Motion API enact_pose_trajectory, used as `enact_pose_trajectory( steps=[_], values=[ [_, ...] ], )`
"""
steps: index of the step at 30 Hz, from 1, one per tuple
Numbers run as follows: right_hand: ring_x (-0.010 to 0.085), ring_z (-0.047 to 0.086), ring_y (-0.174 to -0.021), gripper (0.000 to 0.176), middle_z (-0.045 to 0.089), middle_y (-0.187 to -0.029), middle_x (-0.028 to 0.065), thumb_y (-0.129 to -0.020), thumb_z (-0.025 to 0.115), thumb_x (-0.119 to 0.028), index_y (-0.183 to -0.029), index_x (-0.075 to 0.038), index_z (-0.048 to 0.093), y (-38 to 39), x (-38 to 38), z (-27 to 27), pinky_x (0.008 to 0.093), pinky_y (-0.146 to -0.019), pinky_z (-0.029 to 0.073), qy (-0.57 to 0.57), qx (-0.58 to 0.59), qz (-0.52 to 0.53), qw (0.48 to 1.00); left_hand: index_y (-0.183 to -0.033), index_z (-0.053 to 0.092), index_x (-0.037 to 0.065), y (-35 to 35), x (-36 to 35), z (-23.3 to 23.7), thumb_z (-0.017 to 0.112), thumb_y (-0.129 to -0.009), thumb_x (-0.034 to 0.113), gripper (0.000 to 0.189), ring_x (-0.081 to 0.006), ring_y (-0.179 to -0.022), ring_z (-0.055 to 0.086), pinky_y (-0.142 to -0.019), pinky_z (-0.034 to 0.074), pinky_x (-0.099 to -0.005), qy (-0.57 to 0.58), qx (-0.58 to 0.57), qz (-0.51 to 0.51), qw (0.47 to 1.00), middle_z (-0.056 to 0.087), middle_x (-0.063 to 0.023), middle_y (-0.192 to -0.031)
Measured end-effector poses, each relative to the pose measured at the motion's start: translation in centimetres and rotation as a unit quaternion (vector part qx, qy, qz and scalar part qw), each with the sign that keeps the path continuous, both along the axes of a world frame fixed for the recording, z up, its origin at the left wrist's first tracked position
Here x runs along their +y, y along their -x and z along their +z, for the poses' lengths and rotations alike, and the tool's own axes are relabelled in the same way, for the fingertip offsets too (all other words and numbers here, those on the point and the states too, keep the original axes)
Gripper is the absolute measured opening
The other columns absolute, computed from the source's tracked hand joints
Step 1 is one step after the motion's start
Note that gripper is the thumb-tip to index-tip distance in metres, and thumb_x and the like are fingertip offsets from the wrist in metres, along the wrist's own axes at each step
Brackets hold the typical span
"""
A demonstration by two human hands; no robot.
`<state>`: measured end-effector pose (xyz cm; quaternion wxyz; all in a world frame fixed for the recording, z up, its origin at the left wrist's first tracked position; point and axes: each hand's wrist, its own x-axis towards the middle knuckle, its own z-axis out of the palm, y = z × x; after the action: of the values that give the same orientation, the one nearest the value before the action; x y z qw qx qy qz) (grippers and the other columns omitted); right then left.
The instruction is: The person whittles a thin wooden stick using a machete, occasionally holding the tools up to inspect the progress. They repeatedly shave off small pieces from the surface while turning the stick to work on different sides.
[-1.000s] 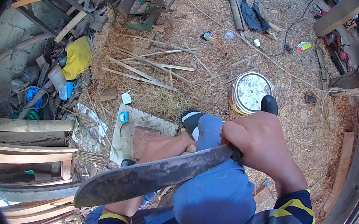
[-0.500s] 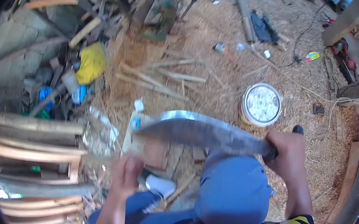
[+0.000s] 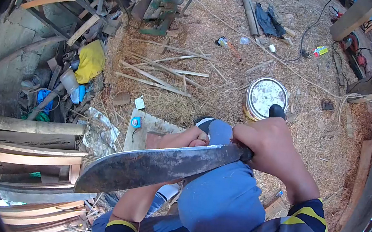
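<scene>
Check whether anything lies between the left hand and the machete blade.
Nothing visible does. The right hand grips the machete by its handle, and the blade crosses in front of the left forearm just below the left hand, which rests by the blue-clad knee. Whether the left hand holds anything cannot be told.

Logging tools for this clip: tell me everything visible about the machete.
The machete has a long, broad, dark metal blade, stained and worn, with a paler edge and a curved tip. It slants, tip low toward the wood stack, handle in the closed right hand, black butt sticking out. The blade crosses the forearm just below the left hand and passes in front of the knee.
</scene>
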<state>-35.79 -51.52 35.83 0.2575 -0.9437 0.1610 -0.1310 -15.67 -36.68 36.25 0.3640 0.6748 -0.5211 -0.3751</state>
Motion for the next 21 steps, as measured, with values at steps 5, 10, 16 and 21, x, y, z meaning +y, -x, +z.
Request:
enact_pose_trajectory(
  steps=[5,10,16,21],
  values=[
    [0.0290,0.069,-0.066,0.019,0.063,-0.066,0.0040,-0.072,0.072,-0.015,-0.086,-0.014,0.059,-0.4,0.0,-0.2,0.0444,-0.056,0.050,-0.004,-0.019,0.004,1.000,-0.090,0.065,0.005,-0.2,0.6,0.3,0.068,-0.096,0.020,0.016,-0.0183,-0.074,0.065,-0.068,0.049,-0.0307,-0.022,-0.007,-0.009,1.000,0.068,-0.0078,-0.084],
    [0.0295,0.068,-0.065,0.019,0.062,-0.065,0.0039,-0.072,0.071,-0.015,-0.086,-0.014,0.059,-0.5,0.0,-0.1,0.0449,-0.056,0.050,-0.003,-0.013,0.003,1.000,-0.093,0.066,0.006,-0.5,0.6,0.2,0.076,-0.087,0.018,0.017,-0.0222,-0.075,0.068,-0.069,0.051,-0.0326,-0.016,-0.026,-0.032,0.999,0.070,-0.0086,-0.084],
    [0.0294,0.068,-0.064,0.018,0.062,-0.065,0.0042,-0.072,0.071,-0.015,-0.085,-0.014,0.058,-0.6,-0.1,-0.1,0.0448,-0.055,0.050,0.005,-0.008,0.013,1.000,-0.096,0.062,0.008,-0.9,0.7,-0.1,0.070,-0.093,0.017,0.012,-0.0269,-0.067,0.064,-0.065,0.050,-0.0360,0.044,-0.086,-0.066,0.993,0.062,-0.0106,-0.075],
    [0.0290,0.067,-0.062,0.015,0.060,-0.064,0.0044,-0.074,0.069,-0.016,-0.082,-0.012,0.056,-0.5,0.1,0.5,0.0440,-0.053,0.049,0.025,-0.025,0.012,0.999,-0.089,0.065,0.011,-1.0,1.1,-1.0,0.065,-0.100,0.032,0.024,-0.0305,-0.066,0.068,-0.068,0.052,-0.0392,0.111,-0.132,-0.067,0.983,0.067,-0.0085,-0.073]
  ],
)
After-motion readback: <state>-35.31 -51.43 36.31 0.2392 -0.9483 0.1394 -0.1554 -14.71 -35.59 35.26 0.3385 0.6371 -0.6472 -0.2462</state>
